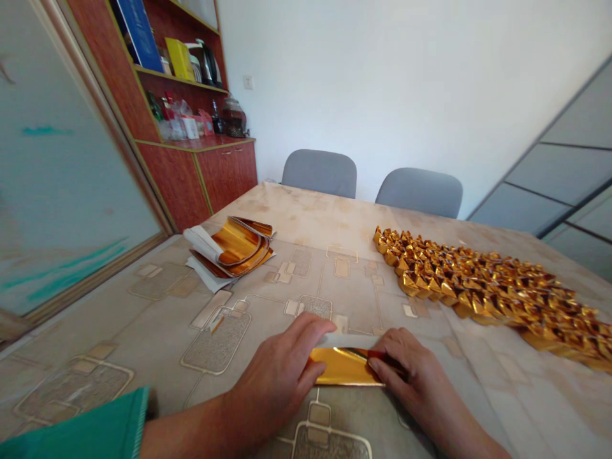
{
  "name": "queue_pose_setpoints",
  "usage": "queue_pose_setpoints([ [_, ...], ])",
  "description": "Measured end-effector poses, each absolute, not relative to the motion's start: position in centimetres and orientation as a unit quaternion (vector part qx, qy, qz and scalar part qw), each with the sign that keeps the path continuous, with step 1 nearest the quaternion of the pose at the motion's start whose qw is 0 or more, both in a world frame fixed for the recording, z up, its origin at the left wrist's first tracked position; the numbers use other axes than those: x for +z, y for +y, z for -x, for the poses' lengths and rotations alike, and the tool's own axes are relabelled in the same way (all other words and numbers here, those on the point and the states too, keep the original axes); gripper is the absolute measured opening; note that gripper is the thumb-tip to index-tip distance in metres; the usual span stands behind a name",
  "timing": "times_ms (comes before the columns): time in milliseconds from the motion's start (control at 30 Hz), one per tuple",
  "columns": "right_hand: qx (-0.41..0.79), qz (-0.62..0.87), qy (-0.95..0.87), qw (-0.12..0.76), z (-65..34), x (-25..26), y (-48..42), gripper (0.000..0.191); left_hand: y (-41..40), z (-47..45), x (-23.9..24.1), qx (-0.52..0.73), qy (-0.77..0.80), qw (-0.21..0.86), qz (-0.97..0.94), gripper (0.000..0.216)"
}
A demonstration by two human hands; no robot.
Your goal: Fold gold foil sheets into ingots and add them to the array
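A folded sheet of gold foil paper (345,367) lies flat on the table (157,331) near the front edge. My left hand (280,376) presses down on its left end, fingers curled over the edge. My right hand (408,373) pinches its right end between thumb and fingers. A stack of unfolded gold foil sheets (234,247) with white backing lies at the left rear. Rows of several folded gold paper ingots (482,287) cover the right side of the table.
Two grey chairs (320,171) (419,190) stand at the far edge of the table. A wooden cabinet (191,146) with bottles and boxes on its shelves stands at the back left. A glass panel runs along the left side.
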State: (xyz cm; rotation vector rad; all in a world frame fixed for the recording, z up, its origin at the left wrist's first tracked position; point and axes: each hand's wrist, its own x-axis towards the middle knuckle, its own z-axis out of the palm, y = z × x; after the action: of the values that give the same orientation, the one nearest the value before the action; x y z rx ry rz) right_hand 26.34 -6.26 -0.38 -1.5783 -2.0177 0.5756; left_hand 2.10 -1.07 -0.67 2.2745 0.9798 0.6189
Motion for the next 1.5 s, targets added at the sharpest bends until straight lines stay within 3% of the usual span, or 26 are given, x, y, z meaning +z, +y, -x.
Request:
queue_pose_setpoints([
  [200, 0.175, 0.645, -0.706, 0.234, -26.1, -1.0, -5.7, 0.013, -0.7, -2.1, -0.8, 0.218, 0.354, 0.288, -0.863, 0.041],
  [400, 0.164, 0.661, -0.695, 0.230, -26.2, -1.0, -5.6, 0.028, -0.5, -2.3, -1.0, 0.224, 0.339, 0.253, -0.878, 0.033],
  [933, 0.035, 0.668, -0.713, 0.210, -26.2, -2.3, -5.3, 0.023, -0.8, -2.5, -1.8, 0.176, 0.306, 0.133, -0.926, 0.011],
  [1200, -0.007, 0.662, -0.722, 0.200, -26.2, -2.7, -5.3, 0.022, -0.6, -2.5, -1.7, 0.174, 0.306, 0.127, -0.927, 0.009],
  [1500, -0.072, 0.649, -0.734, 0.186, -26.0, -2.5, -5.3, 0.019, -0.7, -2.9, -0.7, 0.167, 0.242, 0.009, -0.956, 0.021],
])
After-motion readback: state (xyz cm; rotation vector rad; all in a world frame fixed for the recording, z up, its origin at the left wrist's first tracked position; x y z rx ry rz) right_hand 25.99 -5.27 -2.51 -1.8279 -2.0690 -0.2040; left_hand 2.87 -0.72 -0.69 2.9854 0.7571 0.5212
